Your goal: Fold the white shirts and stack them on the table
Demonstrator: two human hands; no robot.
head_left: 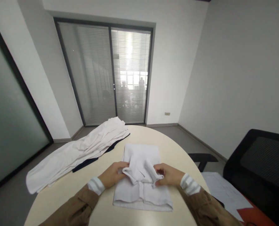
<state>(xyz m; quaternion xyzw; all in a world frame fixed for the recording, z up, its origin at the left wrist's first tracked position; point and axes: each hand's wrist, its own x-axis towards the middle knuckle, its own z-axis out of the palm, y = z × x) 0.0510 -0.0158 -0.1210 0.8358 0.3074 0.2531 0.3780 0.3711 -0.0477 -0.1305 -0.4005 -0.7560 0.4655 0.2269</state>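
A white collared shirt (142, 194) lies folded into a rectangle on the table, its collar near the middle and its lower edge towards me. My left hand (115, 172) is closed on the left side of the collar, thumb and fingers pinching the fabric. On the other side, my right hand (169, 174) grips the right end of the collar with bent fingers. Between the two hands the collar stands slightly raised, with its front placket running down towards me. Some fingertips are hidden by cloth.
The pale round table (174, 153) carries a long heap of white clothes (83, 153) at the left, overhanging its edge, with a dark navy garment (87, 164) beneath. To the right stands a black chair (261, 160); papers (224, 190) and a red item (258, 213) lie by it.
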